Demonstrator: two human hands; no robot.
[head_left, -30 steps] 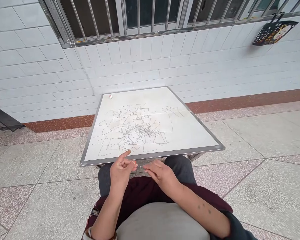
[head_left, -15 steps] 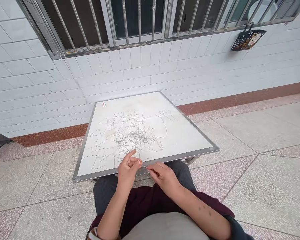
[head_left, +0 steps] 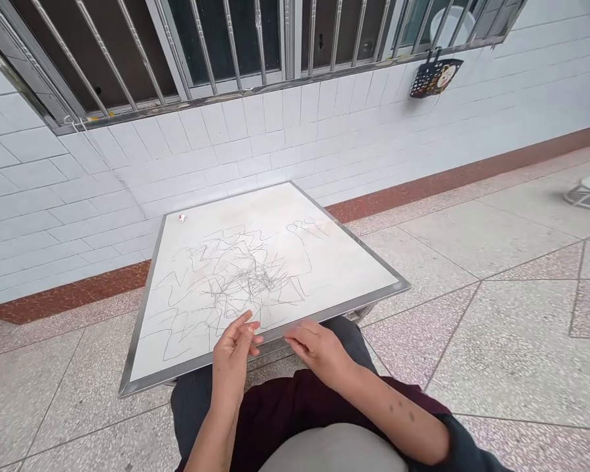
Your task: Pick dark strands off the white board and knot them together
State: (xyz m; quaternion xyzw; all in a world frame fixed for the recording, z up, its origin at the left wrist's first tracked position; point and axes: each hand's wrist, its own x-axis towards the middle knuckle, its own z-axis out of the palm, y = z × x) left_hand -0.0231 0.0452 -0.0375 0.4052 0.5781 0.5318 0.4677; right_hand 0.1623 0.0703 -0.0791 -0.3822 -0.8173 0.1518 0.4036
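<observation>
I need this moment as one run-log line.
left hand: grasp unclear; right hand: grasp unclear; hands: apart; white table: scattered thin dark strands, small red-and-white item by far left corner

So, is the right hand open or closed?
Pinched closed: the right hand has its fingertips together. Whether it holds anything, I cannot tell.

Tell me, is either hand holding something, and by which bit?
I can't tell: the right hand looks pinched and the left hand half curled, but anything in them is too small to make out.

Two hands (head_left: 230, 354) (head_left: 323, 354), one table (head_left: 349, 275) (and one bag (head_left: 430, 80)).
</observation>
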